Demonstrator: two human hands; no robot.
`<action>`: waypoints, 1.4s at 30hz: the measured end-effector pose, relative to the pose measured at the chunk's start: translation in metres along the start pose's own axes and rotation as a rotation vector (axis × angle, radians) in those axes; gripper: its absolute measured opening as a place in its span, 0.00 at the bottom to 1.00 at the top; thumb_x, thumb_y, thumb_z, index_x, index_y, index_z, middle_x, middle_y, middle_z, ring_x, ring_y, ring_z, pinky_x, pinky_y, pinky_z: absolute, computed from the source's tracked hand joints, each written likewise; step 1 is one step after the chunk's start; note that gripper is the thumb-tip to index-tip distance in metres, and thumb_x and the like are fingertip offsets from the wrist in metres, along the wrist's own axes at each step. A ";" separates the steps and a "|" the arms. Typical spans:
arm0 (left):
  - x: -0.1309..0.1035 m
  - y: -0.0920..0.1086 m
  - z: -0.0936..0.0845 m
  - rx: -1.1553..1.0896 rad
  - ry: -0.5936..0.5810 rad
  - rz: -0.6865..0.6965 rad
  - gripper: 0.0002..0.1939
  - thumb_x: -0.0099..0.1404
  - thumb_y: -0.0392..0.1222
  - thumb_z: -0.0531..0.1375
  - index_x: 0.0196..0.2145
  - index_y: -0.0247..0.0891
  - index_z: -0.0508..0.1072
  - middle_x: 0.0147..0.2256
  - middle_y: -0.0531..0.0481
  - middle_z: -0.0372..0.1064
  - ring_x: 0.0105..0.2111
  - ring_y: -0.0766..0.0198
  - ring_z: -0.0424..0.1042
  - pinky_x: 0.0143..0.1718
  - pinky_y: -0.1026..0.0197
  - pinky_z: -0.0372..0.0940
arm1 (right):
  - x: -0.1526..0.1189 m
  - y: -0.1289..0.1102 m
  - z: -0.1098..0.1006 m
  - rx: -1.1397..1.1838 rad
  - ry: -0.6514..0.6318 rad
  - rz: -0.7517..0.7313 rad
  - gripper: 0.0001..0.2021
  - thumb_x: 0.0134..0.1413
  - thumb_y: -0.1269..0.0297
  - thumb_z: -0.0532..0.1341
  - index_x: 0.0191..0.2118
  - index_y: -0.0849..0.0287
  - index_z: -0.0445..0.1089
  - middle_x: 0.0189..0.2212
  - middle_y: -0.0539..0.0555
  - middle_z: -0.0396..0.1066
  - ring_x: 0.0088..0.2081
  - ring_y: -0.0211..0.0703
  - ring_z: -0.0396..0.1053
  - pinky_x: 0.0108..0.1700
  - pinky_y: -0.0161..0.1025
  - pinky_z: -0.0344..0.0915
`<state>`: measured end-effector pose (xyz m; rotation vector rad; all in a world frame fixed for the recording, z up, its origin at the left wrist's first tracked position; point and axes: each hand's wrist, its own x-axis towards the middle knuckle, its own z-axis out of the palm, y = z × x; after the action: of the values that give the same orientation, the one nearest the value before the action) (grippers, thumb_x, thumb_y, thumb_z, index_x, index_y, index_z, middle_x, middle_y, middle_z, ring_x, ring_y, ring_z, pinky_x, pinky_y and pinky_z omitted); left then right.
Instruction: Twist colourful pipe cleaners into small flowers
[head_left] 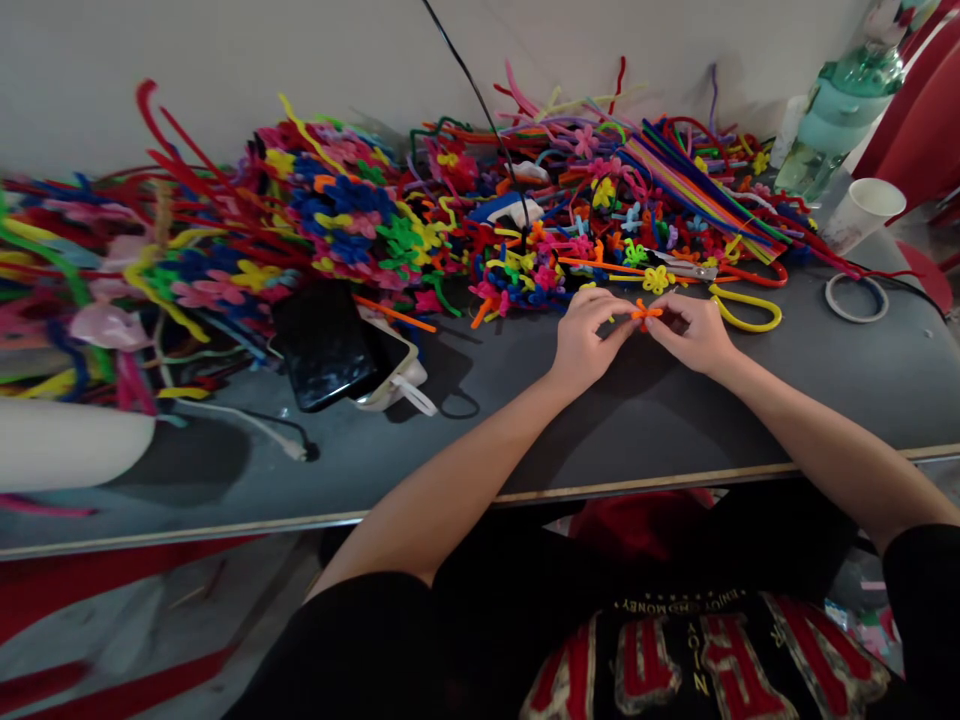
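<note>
Between my two hands is a small orange pipe-cleaner flower (646, 313), held just above the grey table. My left hand (589, 335) pinches it from the left with thumb and fingertips. From the other side, my right hand (694, 330) grips it the same way, so the fingertips cover part of it. A yellow pipe-cleaner flower (658, 280) lies right behind the hands. Scissors with yellow and red handle loops (750, 310) rest beside my right hand, their blades pointing left among the pipe cleaners.
Heaped pipe cleaners and finished flowers (352, 210) line the wall side of the table (420, 450). A black phone (324, 345) and a pale case lie left of my hands. At right stand a paper cup (862, 215), a green bottle (844, 120) and a tape roll (856, 298).
</note>
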<state>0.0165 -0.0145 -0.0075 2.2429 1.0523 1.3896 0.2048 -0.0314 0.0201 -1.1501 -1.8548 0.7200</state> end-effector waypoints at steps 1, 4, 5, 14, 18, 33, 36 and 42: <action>-0.001 0.000 0.001 -0.006 -0.006 -0.022 0.12 0.68 0.52 0.62 0.38 0.41 0.79 0.36 0.47 0.77 0.39 0.61 0.73 0.41 0.57 0.71 | 0.000 0.000 0.000 -0.014 0.000 0.000 0.09 0.55 0.60 0.59 0.32 0.60 0.71 0.23 0.49 0.70 0.21 0.32 0.60 0.26 0.34 0.58; -0.003 0.000 0.002 -0.017 -0.013 -0.058 0.13 0.68 0.52 0.62 0.40 0.41 0.79 0.35 0.48 0.75 0.36 0.64 0.73 0.36 0.62 0.69 | 0.001 0.001 0.002 -0.025 0.000 0.015 0.08 0.56 0.61 0.59 0.31 0.60 0.70 0.23 0.49 0.69 0.22 0.32 0.60 0.27 0.34 0.57; -0.004 0.000 0.002 -0.017 -0.013 -0.054 0.13 0.68 0.51 0.62 0.41 0.41 0.79 0.35 0.49 0.75 0.35 0.64 0.73 0.35 0.62 0.69 | 0.001 0.002 0.002 -0.025 -0.001 0.021 0.08 0.56 0.61 0.59 0.31 0.60 0.69 0.22 0.48 0.68 0.22 0.32 0.60 0.27 0.34 0.56; -0.001 0.004 -0.002 -0.009 -0.026 0.076 0.09 0.70 0.46 0.61 0.41 0.42 0.79 0.37 0.48 0.77 0.40 0.62 0.74 0.41 0.57 0.70 | 0.000 -0.002 0.004 -0.035 0.007 0.023 0.08 0.57 0.63 0.56 0.28 0.59 0.66 0.19 0.46 0.62 0.22 0.33 0.57 0.29 0.35 0.53; 0.000 0.005 -0.002 0.008 -0.019 0.126 0.09 0.71 0.44 0.59 0.40 0.42 0.79 0.36 0.49 0.78 0.41 0.61 0.74 0.44 0.56 0.69 | -0.001 -0.005 0.004 0.001 -0.033 0.075 0.10 0.57 0.64 0.55 0.26 0.58 0.65 0.18 0.46 0.61 0.23 0.34 0.58 0.29 0.35 0.52; -0.001 0.001 0.004 -0.260 -0.054 -0.186 0.19 0.68 0.56 0.60 0.41 0.37 0.77 0.39 0.45 0.78 0.38 0.63 0.77 0.42 0.60 0.71 | 0.000 0.007 0.009 0.293 -0.001 0.223 0.16 0.60 0.53 0.56 0.26 0.58 0.65 0.16 0.44 0.57 0.19 0.32 0.57 0.25 0.35 0.52; -0.001 0.000 0.005 -0.268 -0.045 -0.233 0.17 0.65 0.55 0.64 0.39 0.38 0.79 0.37 0.46 0.79 0.36 0.63 0.77 0.39 0.61 0.71 | 0.000 0.006 0.008 0.178 0.007 0.201 0.19 0.62 0.52 0.55 0.25 0.59 0.65 0.17 0.45 0.58 0.20 0.32 0.57 0.26 0.35 0.52; 0.000 0.003 0.002 -0.171 -0.045 -0.185 0.08 0.67 0.45 0.63 0.39 0.39 0.80 0.38 0.47 0.79 0.37 0.63 0.76 0.38 0.61 0.70 | 0.001 0.002 0.005 0.007 -0.054 0.159 0.21 0.65 0.52 0.51 0.24 0.59 0.63 0.18 0.47 0.60 0.23 0.34 0.59 0.29 0.36 0.52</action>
<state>0.0192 -0.0165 -0.0069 1.9921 1.0532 1.2943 0.2012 -0.0299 0.0162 -1.2957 -1.8179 0.8536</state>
